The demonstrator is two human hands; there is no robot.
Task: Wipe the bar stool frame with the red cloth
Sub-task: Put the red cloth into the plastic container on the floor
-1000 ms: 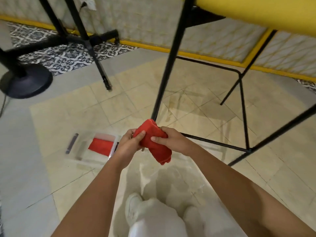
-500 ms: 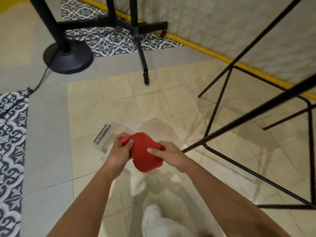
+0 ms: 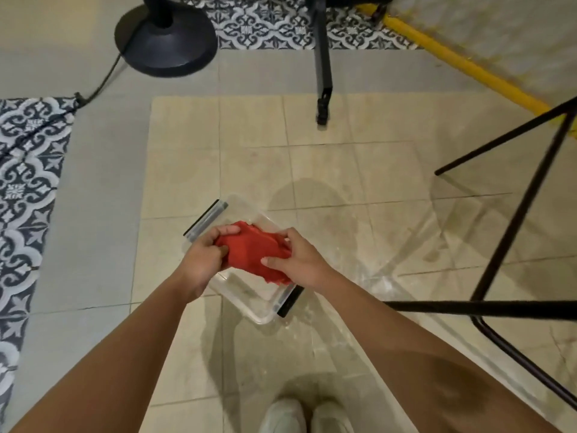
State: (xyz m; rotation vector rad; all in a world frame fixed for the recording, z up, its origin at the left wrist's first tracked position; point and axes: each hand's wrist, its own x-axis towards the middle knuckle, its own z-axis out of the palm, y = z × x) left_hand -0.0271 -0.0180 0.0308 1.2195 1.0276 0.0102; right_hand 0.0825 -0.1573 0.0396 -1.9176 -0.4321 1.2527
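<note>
Head view now looks almost straight down, and both hands have carried the red cloth (image 3: pixel 253 256) away from the bar stool frame (image 3: pixel 516 214) to a clear plastic container (image 3: pixel 246 303) on the floor. A second ago the cloth was bunched right beside the stool's front leg, and half a second ago it was already drifting left and down. Now the left hand (image 3: pixel 201 260) has its fingers curled round the left end of the cloth. The right hand (image 3: pixel 299 260) pinches the other end, with the thumb on top and the fingers tucked under the fabric. The cloth sits wadded between them at the container's open top, and I cannot tell whether it touches the bottom. The stool's black legs stand well apart to the right, and neither hand touches them.

For the task, this looks like a step away from wiping. The cloth is probably being rinsed, refolded or put down in the container, though nothing here settles which. If more of the frame needs wiping, the hands will have to bring the cloth back to the right. A black fan base (image 3: pixel 165 42) stands at the far left, clear of all this
</note>
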